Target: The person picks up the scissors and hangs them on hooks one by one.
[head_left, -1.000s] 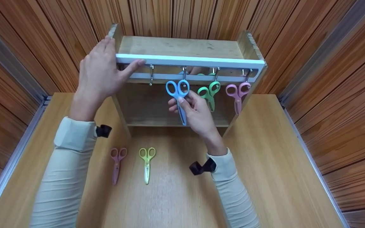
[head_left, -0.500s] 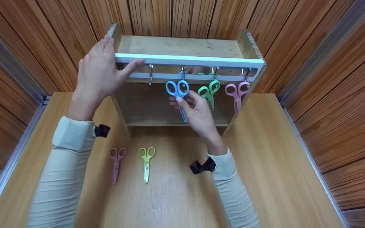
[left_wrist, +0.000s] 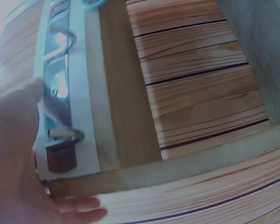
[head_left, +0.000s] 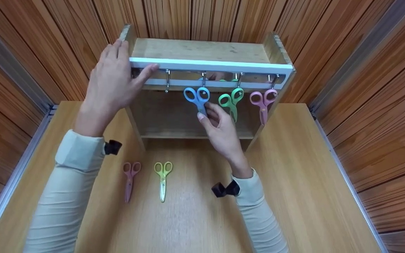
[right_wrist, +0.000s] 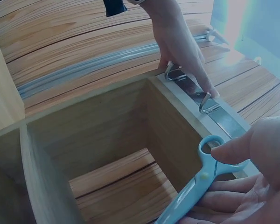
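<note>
A white rail with metal hooks [head_left: 216,64] runs along the front top of a wooden shelf unit [head_left: 202,51]. My left hand [head_left: 109,80] rests at its left end, thumb across the rail and fingers straight along the side board. My right hand [head_left: 223,131] pinches blue scissors [head_left: 198,98] between thumb and fingers; one handle loop is at the second hook from the left. Green scissors [head_left: 232,102] and pink scissors [head_left: 263,103] hang on the hooks to the right. The leftmost hook [head_left: 168,80] bears nothing.
Dark pink scissors [head_left: 129,181] and yellow scissors [head_left: 162,181] lie on the wooden table [head_left: 188,218] in front of the unit. Wood-plank walls [head_left: 371,116] close in the back and sides.
My right hand has shifted slightly down along the blue scissors, and their blades have tilted back out of sight. The left hand stays on the rail's end.
</note>
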The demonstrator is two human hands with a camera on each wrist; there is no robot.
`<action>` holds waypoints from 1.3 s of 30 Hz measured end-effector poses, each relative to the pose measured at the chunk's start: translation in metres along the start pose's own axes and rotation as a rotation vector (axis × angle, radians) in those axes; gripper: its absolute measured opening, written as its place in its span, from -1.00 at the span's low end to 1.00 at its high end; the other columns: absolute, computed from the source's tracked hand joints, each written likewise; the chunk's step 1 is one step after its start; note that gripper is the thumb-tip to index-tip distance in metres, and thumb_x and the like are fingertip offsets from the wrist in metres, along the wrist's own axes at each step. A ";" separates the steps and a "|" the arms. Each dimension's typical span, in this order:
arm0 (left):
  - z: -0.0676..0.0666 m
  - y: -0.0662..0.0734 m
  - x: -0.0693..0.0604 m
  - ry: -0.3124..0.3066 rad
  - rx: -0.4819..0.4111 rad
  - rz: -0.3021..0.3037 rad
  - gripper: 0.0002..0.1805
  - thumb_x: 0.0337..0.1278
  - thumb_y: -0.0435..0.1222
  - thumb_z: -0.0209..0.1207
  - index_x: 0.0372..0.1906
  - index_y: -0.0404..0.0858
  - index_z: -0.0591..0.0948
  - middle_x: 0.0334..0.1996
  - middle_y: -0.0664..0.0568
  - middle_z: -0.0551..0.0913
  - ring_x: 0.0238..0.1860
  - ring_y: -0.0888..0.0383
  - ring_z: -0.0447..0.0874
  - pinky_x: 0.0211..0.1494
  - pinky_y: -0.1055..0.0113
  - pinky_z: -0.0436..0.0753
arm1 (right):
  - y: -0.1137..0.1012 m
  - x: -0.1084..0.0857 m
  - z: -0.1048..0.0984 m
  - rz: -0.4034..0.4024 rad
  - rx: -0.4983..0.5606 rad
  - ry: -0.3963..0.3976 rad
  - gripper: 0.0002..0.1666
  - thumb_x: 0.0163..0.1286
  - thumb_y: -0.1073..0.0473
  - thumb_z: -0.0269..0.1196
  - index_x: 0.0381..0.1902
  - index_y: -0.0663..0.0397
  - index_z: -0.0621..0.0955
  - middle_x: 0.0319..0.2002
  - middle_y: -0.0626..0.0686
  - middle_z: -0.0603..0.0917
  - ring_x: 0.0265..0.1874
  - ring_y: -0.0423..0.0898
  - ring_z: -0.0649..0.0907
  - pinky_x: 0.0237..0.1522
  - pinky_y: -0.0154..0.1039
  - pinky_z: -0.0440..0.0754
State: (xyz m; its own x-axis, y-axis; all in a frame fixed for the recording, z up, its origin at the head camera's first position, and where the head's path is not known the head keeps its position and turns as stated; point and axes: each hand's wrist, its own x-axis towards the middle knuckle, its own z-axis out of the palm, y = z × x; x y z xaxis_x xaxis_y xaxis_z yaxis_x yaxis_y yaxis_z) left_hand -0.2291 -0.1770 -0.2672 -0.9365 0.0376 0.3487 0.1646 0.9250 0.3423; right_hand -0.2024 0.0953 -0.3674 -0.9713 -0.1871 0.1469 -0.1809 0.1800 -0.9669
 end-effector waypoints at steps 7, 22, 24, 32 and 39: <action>0.011 0.009 -0.025 0.308 0.059 0.123 -0.09 0.55 0.29 -0.11 0.56 -0.40 0.32 0.62 -0.41 0.17 0.69 -0.40 -0.01 0.71 -0.29 0.13 | 0.008 -0.016 -0.007 -0.027 0.004 0.034 -0.43 0.60 0.18 0.22 0.48 0.20 0.45 0.43 0.20 0.56 0.48 0.09 0.56 0.47 -0.08 0.55; 0.048 0.013 -0.092 0.546 0.119 0.390 -0.46 0.51 -0.05 0.13 0.35 -0.31 0.60 0.21 -0.36 0.68 0.15 -0.33 0.65 0.09 -0.21 0.73 | -0.008 -0.059 -0.040 -0.216 -0.074 0.207 -0.68 0.57 0.24 0.25 0.20 0.16 0.69 0.15 0.10 0.77 0.19 -0.06 0.75 0.29 -0.26 0.71; 0.057 0.010 -0.100 0.507 0.093 0.378 -0.46 0.48 -0.06 0.16 0.32 -0.35 0.61 0.21 -0.37 0.67 0.17 -0.34 0.64 0.11 -0.21 0.71 | -0.013 -0.062 -0.046 -0.253 -0.079 0.243 -0.71 0.57 0.26 0.25 0.17 0.17 0.71 0.12 0.11 0.79 0.15 -0.08 0.77 0.26 -0.31 0.71; 0.101 -0.007 -0.127 0.298 -0.006 0.312 -0.39 0.39 -0.14 0.29 0.34 -0.48 0.54 0.29 -0.44 0.58 0.33 -0.37 0.54 0.36 -0.23 0.63 | -0.034 -0.058 -0.069 -0.483 -0.161 0.392 -0.71 0.54 0.38 0.21 0.14 0.30 0.70 0.13 0.21 0.77 0.18 -0.12 0.74 0.29 -0.29 0.68; 0.144 -0.024 -0.156 0.092 -0.019 0.231 -0.50 0.49 -0.18 0.21 0.26 -0.52 0.55 0.24 -0.44 0.59 0.30 -0.34 0.59 0.29 -0.20 0.68 | -0.054 -0.040 -0.088 -0.620 -0.277 0.509 -0.70 0.44 0.38 0.32 0.10 0.33 0.69 0.04 0.22 0.79 -0.02 -0.18 0.76 0.21 -0.26 0.72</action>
State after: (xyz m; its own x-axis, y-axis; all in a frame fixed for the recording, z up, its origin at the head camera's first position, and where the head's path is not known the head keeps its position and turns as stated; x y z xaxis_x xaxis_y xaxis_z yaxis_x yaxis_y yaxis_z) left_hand -0.1315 -0.1504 -0.4551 -0.8411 0.2121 0.4976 0.3779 0.8886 0.2600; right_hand -0.1679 0.1784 -0.3027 -0.6227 0.1159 0.7738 -0.6706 0.4305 -0.6041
